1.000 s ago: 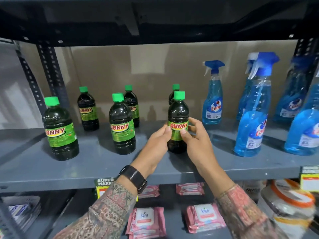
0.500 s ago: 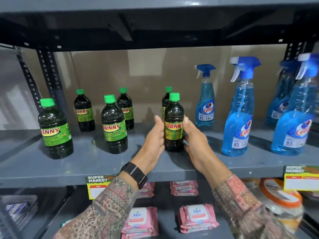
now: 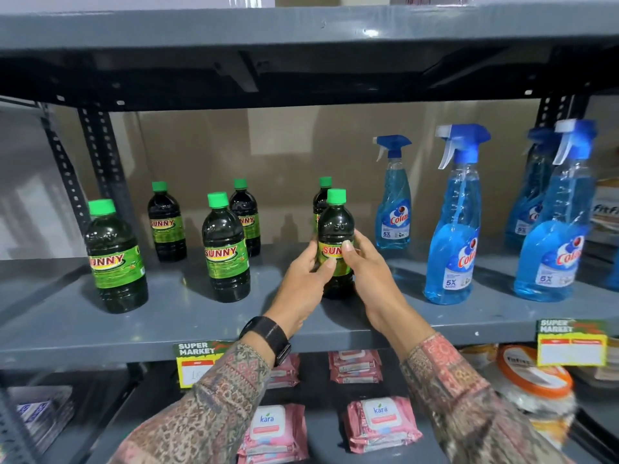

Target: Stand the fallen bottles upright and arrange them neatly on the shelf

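Grey metal shelf (image 3: 167, 316) on a slotted-upright rack, brown board behind it. Six dark green-capped SUNNY bottles stand upright on it, two rows: front row has the far-left bottle (image 3: 115, 259), the middle bottle (image 3: 226, 249) and the held bottle (image 3: 336, 229); back row has one at (image 3: 166, 222), one at (image 3: 245, 216), and one mostly hidden behind the held bottle (image 3: 322, 195). Left hand (image 3: 301, 289) and right hand (image 3: 371, 272) both wrap the held bottle at label height, thumbs across the front of the label, fingers curled round the sides; firm two-handed hold. Its base sits on or just at the shelf surface, can't tell which. Black watch (image 3: 268, 336) on the left wrist, patterned sleeves on both arms. Blue Colin spray bottles (image 3: 455, 229) stand to the right, well apart from the green ones. Pink kara wipe packs (image 3: 382, 423) on the shelf below; yellow price tags (image 3: 571, 343) on the shelf edge.
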Demonstrator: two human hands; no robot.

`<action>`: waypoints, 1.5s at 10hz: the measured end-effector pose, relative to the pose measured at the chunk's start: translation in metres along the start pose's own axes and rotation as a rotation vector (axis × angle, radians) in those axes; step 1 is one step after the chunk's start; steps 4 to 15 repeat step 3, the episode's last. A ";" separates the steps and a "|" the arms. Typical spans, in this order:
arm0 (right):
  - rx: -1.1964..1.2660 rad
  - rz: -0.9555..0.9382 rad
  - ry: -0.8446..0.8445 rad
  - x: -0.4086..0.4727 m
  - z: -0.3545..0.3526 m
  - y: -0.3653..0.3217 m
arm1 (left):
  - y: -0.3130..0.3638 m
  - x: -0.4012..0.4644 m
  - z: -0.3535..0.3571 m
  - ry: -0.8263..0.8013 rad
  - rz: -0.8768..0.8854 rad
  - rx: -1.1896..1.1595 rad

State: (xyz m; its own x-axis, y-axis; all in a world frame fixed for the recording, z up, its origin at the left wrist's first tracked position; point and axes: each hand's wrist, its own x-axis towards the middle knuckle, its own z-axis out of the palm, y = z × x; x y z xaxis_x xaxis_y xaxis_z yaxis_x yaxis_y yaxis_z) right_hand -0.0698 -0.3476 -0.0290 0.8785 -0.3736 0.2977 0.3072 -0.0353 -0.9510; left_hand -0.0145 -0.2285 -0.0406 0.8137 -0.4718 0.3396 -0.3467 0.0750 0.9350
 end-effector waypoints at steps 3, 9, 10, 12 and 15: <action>-0.121 -0.001 0.150 -0.026 0.000 -0.003 | 0.013 -0.029 -0.014 0.031 -0.024 0.222; -0.121 -0.001 0.150 -0.026 0.000 -0.003 | 0.013 -0.029 -0.014 0.031 -0.024 0.222; -0.121 -0.001 0.150 -0.026 0.000 -0.003 | 0.013 -0.029 -0.014 0.031 -0.024 0.222; -0.121 -0.001 0.150 -0.026 0.000 -0.003 | 0.013 -0.029 -0.014 0.031 -0.024 0.222; -0.121 -0.001 0.150 -0.026 0.000 -0.003 | 0.013 -0.029 -0.014 0.031 -0.024 0.222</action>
